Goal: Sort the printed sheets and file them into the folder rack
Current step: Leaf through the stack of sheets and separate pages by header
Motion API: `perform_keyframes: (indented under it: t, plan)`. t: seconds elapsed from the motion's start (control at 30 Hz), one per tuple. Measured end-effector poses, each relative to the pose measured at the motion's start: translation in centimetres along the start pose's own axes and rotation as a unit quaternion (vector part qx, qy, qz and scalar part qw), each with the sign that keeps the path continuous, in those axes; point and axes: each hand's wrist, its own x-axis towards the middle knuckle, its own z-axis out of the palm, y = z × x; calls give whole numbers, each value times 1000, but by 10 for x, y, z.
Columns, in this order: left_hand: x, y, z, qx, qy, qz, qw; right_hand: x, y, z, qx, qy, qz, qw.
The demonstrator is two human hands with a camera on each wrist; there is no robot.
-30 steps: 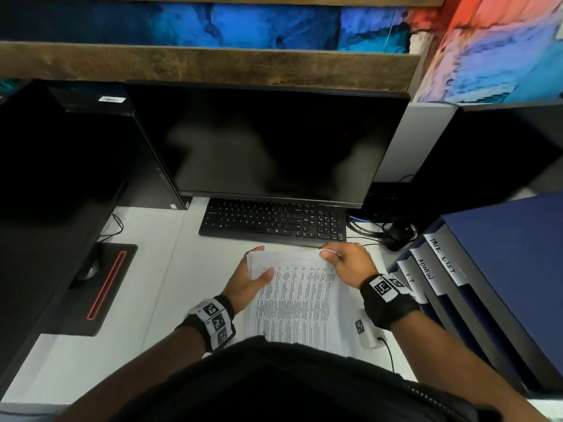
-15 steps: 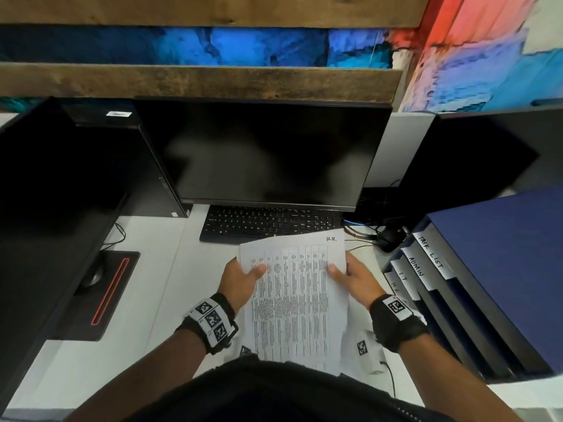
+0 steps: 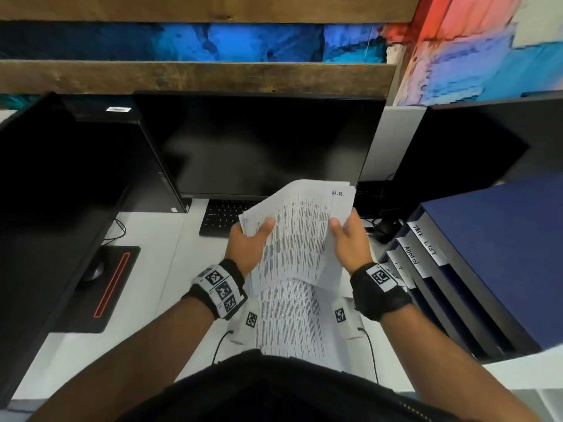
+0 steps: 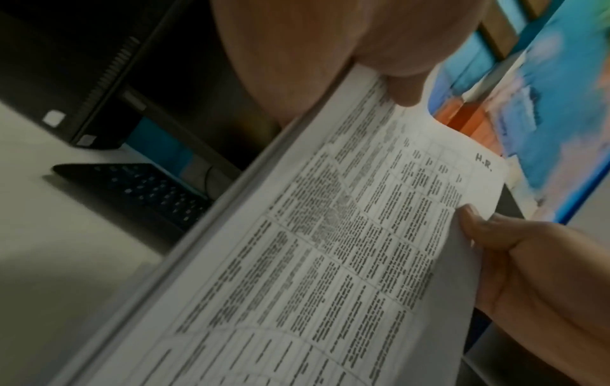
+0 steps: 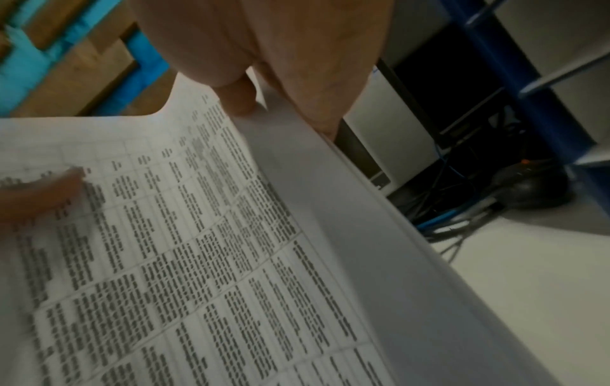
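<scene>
I hold a stack of printed sheets (image 3: 300, 236) up in front of the monitor, its top sheet marked "H.R." in the upper right corner. My left hand (image 3: 251, 242) grips the stack's left edge, thumb on the print. My right hand (image 3: 347, 239) grips the right edge, thumb on top. The left wrist view shows the sheets (image 4: 330, 248) with the right thumb at their far edge; the right wrist view shows the sheets (image 5: 198, 248) too. The dark blue folder rack (image 3: 475, 269) stands at the right, with tabs reading TASK LIST, ADMIN and I T. The stack's lower end hangs towards my body.
A black keyboard (image 3: 222, 219) and a dark monitor (image 3: 259, 147) stand behind the sheets. A second dark screen (image 3: 45, 193) and a black mouse pad (image 3: 106, 287) with a mouse are at the left. Cables and a small black device (image 3: 385, 229) lie beside the rack on the white desk (image 3: 152, 284).
Both hands have lifted the stack off the desk and raised it towards the monitor; the "H.R." mark came into sight. The head view has tilted a little.
</scene>
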Motion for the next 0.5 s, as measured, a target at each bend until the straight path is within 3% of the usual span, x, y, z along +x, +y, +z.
perform_keyframes:
  t: [0.13, 0.23, 0.37, 0.5]
  plan:
    - [-6, 25, -4, -24, 1, 68, 997, -6, -28, -10, 95, 44, -50, 993]
    - [-14, 24, -11, -3, -46, 112, 993, -19, -20, -21, 92, 30, -36, 995]
    - [-9, -23, -12, 98, -102, 1, 990, -38, 13, -12, -25, -44, 62, 997]
    - [-9, -27, 3, 80, -22, -31, 996, -39, 13, 8, -52, -1, 76, 996]
